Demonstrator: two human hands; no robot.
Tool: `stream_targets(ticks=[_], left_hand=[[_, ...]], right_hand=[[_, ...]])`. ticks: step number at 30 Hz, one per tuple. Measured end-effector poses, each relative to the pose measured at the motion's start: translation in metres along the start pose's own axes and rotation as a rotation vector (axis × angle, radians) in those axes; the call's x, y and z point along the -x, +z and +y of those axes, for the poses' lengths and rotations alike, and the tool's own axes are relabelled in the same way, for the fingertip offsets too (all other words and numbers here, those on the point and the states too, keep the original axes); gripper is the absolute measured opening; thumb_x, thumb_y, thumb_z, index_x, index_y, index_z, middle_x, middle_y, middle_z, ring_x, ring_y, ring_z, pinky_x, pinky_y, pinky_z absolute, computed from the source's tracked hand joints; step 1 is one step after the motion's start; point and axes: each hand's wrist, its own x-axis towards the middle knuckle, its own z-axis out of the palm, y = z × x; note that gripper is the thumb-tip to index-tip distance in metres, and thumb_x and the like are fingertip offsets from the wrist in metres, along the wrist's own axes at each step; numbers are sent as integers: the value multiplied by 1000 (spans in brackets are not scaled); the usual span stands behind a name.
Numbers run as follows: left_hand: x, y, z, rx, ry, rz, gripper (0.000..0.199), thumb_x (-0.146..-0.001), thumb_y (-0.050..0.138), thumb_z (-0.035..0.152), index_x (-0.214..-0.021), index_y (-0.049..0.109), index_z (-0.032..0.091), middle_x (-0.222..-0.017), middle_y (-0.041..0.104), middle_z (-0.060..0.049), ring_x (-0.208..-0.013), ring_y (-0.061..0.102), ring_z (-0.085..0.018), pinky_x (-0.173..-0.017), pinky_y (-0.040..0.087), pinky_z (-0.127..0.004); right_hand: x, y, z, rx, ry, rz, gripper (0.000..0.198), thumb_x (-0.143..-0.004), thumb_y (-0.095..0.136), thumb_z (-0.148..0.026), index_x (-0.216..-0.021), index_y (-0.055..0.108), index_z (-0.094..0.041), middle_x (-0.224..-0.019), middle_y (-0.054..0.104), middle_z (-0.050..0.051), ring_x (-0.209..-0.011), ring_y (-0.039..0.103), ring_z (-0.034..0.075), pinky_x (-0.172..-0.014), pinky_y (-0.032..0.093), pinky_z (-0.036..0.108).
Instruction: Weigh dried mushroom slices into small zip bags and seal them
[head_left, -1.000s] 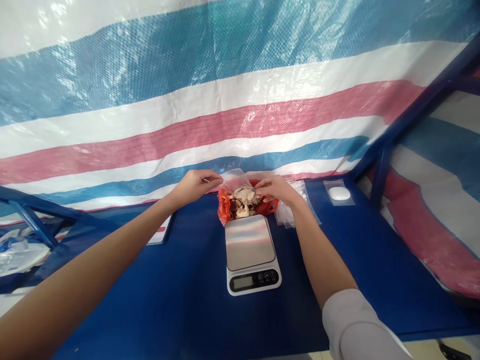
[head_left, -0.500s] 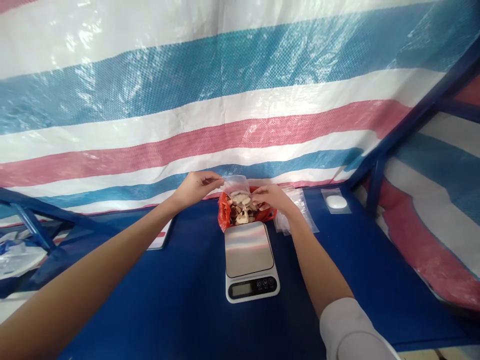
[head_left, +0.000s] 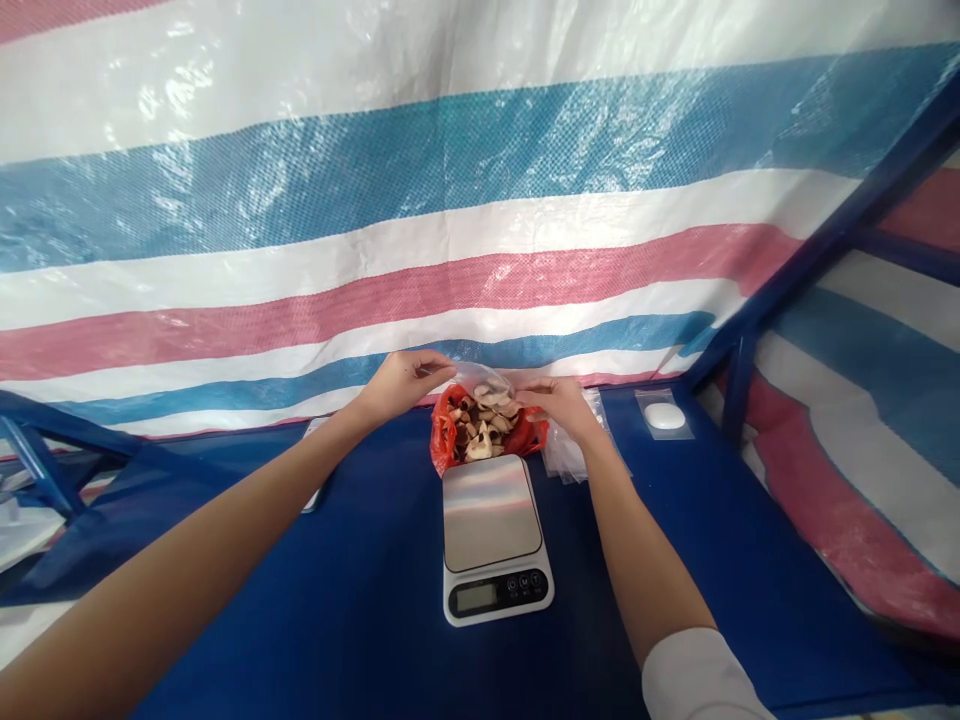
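in the head view, my left hand [head_left: 411, 382] had its thumb and fingertips pressed together, pinching the near-left edge of a clear bag [head_left: 491, 388] at its top. my right hand [head_left: 559, 405] was at the bag's other side, fingers bent and touching it, though i could not tell whether they pinched the film or a piece behind it. the clear bag, with pale pieces in it, was between my two hands, above the far part of an opened red bag [head_left: 442, 447]. that red bag was full of cream and brown dried pieces [head_left: 480, 440] and sat just beyond a white kitchen scale [head_left: 492, 520], whose metal plate was bare. a pile of clear bags [head_left: 566, 455] lay to the right of the red one, partly behind my right wrist. further right, a white oval thing [head_left: 664, 417] lay on a clear packet. a flat, pale-edged thing [head_left: 312, 502] was mostly hidden by my left forearm. all of it rested on a blue table [head_left: 375, 600], before a striped sheet [head_left: 450, 230].
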Motion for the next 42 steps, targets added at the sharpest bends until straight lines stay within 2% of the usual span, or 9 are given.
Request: stream_targets(ticks=[2,5,9,12,15,21,29,36,42], left_hand=[[-3,4,-1,-11,55,-26,42,-84,65,58,-95,76,19,-96,79,-7,-84,72,-21,-78,56,-30],[-6,10,-2,-75,119,-33,41,-89,60,58,-93,77,20,-94,79,-5,-85,72,-21,-77,54,-30],[-9,11,-5,-142,102,-21,41,-92,55,56,-90,77,21,-92,80,-5,-82,71,-21,-72,51,-29],[-9,7,-7,-167,68,9,40,-91,56,56,-87,76,21,-89,79,-4,-79,70,-21,-70,50,-29],[-9,2,-6,-149,46,30,39,-89,58,55,-86,75,19,-87,79,-5,-78,70,-21,-70,49,-28],[-11,3,1,-154,51,-24,42,-90,57,55,-84,76,18,-75,74,-3,-66,60,-16,-62,45,-26],[-9,-6,3,-94,47,3,41,-87,62,57,-89,77,19,-87,78,-6,-79,70,-21,-71,50,-29],[-3,-5,6,-130,58,-56,43,-89,59,58,-82,75,19,-77,75,-3,-69,64,-18,-62,45,-27],[0,-8,7,-130,31,-47,43,-86,61,59,-82,76,18,-77,75,-4,-71,64,-18,-65,45,-27]], right_hand=[[-1,7,2,3,-2,6,17,-68,80,-27,-81,79,-17,-77,78,4,-74,72,20,-61,59,27],[-4,18,8,44,2,-33,16,-71,77,-26,-84,79,-18,-72,76,3,-74,72,19,-63,60,28],[-10,27,19,157,-70,-84,9,-73,73,-25,-73,78,-18,-69,73,3,-67,68,17,-61,59,27],[-12,26,22,145,-66,-109,10,-73,76,-26,-76,79,-17,-70,73,3,-65,67,16,-60,59,26],[-11,21,18,35,-10,-107,19,-72,79,-30,-85,81,-17,-74,75,5,-74,71,19,-62,60,26],[-6,20,11,-42,-5,-135,32,-66,86,-37,-87,80,-15,-77,76,6,-78,72,20,-64,61,29],[-6,6,6,-5,26,-127,27,-69,84,-36,-88,80,-18,-80,78,6,-82,74,21,-61,60,25],[-2,10,5,39,14,-237,22,-73,82,-36,-85,81,-18,-78,78,5,-74,71,17,-63,60,25],[-4,14,11,72,12,-216,20,-72,82,-33,-84,81,-17,-74,76,4,-70,70,16,-62,60,25]])
